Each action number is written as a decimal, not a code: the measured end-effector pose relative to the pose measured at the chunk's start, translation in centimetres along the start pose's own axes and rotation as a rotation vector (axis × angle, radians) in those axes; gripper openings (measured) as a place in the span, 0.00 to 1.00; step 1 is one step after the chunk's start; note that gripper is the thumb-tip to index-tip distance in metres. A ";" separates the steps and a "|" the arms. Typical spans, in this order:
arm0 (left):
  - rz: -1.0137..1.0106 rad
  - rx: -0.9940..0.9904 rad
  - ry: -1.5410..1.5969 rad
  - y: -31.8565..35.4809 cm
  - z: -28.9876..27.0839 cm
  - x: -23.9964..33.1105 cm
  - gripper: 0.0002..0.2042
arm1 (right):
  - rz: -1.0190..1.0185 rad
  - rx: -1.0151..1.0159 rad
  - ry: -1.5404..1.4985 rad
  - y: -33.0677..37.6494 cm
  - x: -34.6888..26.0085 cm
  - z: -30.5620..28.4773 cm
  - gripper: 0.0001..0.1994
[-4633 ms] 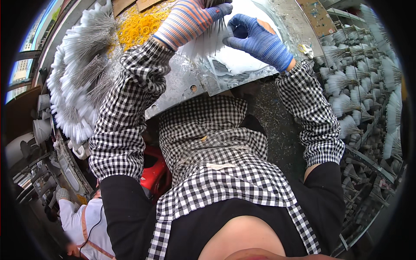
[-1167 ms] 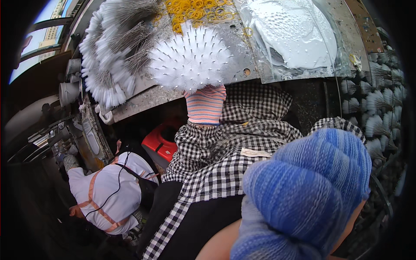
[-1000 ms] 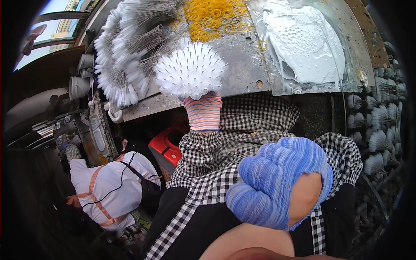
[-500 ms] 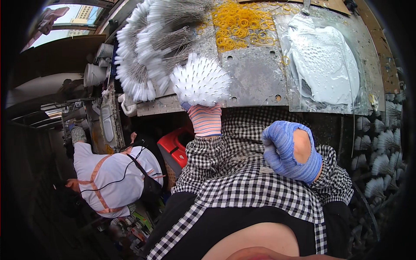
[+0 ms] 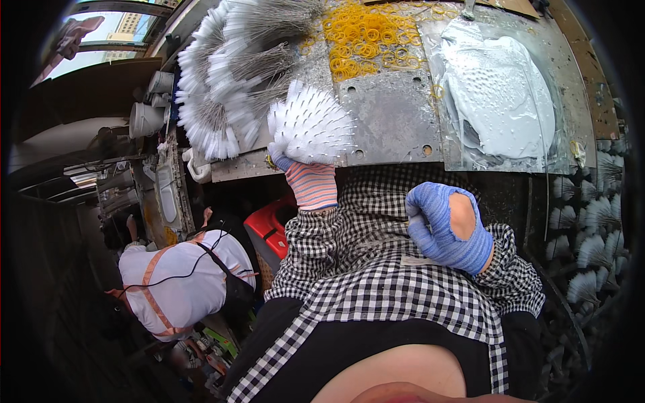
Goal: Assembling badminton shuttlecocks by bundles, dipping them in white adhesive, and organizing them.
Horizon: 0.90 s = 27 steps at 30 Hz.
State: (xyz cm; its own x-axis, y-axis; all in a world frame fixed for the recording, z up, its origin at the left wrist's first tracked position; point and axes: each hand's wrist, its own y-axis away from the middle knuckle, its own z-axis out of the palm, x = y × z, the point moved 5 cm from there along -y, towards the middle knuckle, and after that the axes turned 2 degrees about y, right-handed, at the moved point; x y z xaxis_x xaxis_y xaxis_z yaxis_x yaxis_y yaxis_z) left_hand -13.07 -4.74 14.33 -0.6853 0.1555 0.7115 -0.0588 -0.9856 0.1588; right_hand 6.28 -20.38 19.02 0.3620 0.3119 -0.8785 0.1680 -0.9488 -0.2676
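At the table's near edge my left hand (image 5: 312, 183), in a striped pink and blue knit glove, is closed round a bundle of white bristle brushes (image 5: 312, 127). Their tufts fan out upward, dark tips showing; the handles are hidden in my grip. My right hand (image 5: 449, 228) wears a blue knit glove with a large hole over its back. It is curled closed in front of the checked apron (image 5: 403, 295), and whatever lies inside its fingers is hidden.
Piles of wire-stemmed white brushes (image 5: 232, 74) lie at the table's left. Yellow rubber bands (image 5: 366, 40) cover the middle back. White paste (image 5: 500, 94) coats a plate at the right. More brush tufts (image 5: 598, 221) stand far right. A co-worker (image 5: 181, 282) sits left, near a red stool (image 5: 267, 228).
The brush bundle has tilted slightly in my left hand, showing more of its side. My right hand stays closed in nearly the same place. The co-worker has leaned and lowered an arm.
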 end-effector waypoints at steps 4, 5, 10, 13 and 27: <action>0.041 -0.042 -0.055 1.1 -0.4 0.6 0.39 | 0.005 -0.016 0.017 0.2 -0.3 0.0 0.07; 0.054 -0.089 -0.056 1.3 -0.9 0.6 0.42 | 0.006 -0.016 0.016 0.2 -0.2 0.1 0.07; 0.060 -0.025 0.050 1.3 -3.9 0.1 0.39 | 0.012 -0.010 0.004 0.1 0.1 0.3 0.07; 0.074 0.088 0.031 1.7 -5.2 0.1 0.38 | 0.008 -0.015 0.010 0.1 0.1 0.2 0.07; 0.314 0.227 -0.269 1.6 -6.2 0.2 0.31 | 0.031 0.024 0.064 0.0 0.6 -0.8 0.07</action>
State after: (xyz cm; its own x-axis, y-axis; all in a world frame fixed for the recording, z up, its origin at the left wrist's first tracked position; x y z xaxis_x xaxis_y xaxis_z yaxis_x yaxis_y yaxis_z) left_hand -17.78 -6.73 10.50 -0.4300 -0.1065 0.8965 0.3021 -0.9528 0.0317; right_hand 7.23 -20.17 18.82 0.4243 0.2846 -0.8596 0.1346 -0.9586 -0.2509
